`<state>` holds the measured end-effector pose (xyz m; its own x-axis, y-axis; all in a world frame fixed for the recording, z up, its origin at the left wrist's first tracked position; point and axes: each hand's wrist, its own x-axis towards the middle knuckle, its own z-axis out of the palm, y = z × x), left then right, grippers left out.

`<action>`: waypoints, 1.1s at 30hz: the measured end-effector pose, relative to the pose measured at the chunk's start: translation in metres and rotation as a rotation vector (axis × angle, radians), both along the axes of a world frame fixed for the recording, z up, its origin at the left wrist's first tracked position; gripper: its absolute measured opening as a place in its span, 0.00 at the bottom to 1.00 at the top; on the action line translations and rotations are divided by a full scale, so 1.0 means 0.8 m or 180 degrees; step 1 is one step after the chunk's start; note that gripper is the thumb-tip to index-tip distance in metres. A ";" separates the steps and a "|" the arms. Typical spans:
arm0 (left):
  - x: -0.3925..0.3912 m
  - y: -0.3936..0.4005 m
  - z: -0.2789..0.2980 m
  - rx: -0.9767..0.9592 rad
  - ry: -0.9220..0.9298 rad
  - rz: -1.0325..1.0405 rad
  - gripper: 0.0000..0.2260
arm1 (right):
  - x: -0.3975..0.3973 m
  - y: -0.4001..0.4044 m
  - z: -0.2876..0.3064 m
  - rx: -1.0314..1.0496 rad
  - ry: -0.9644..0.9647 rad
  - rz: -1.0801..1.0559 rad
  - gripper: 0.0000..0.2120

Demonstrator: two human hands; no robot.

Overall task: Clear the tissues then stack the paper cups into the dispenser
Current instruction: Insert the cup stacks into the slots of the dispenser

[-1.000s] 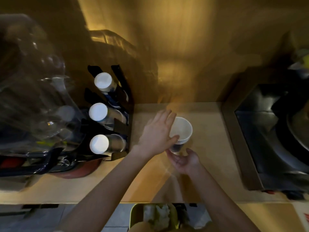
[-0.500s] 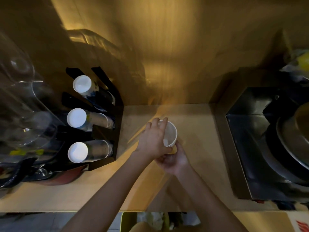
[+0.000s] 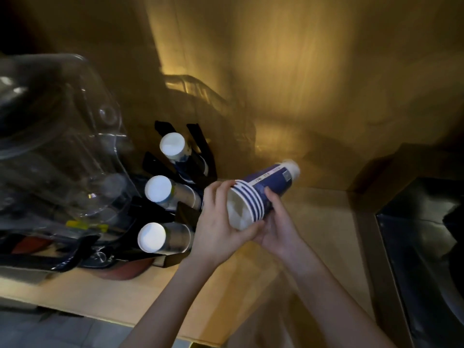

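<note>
A stack of blue and white paper cups point(image 3: 261, 189) lies tilted on its side above the wooden counter point(image 3: 313, 222), its open mouth toward the lower left. My left hand point(image 3: 216, 222) cups the stack's rim end from the left. From below and the right, my right hand point(image 3: 278, 222) grips the stack's body. The black cup dispenser point(image 3: 185, 212) stands just left of my hands. It holds three rows of cups with their white bottoms facing me: top point(image 3: 173, 145), middle point(image 3: 158, 188) and bottom point(image 3: 152, 237). No tissues are in view.
A large clear plastic container point(image 3: 62, 146) fills the left side beside the dispenser. A dark steel sink point(image 3: 426, 259) is set into the counter at the right. A wooden wall point(image 3: 288, 71) rises behind the counter. The counter's front edge runs along the bottom.
The cup stack was upright on the counter; both hands have lifted it and tipped it onto its side, mouth toward the dispenser. The camera has shifted, so the dispenser looks closer.
</note>
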<state>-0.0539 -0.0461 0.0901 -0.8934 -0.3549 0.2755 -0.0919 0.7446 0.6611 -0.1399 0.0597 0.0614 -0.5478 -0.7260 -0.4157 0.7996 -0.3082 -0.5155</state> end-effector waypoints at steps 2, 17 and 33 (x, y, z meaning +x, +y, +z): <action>0.007 -0.019 0.013 0.0225 0.0093 0.0123 0.32 | -0.011 -0.020 0.012 0.0168 0.0408 0.0082 0.31; -0.028 -0.132 0.111 0.1309 0.1031 0.0864 0.17 | -0.069 -0.176 0.119 0.1029 0.3631 -0.0251 0.42; -0.055 -0.165 0.125 -0.0268 0.1110 0.0967 0.28 | -0.085 -0.227 0.041 0.1325 0.3989 0.0175 0.43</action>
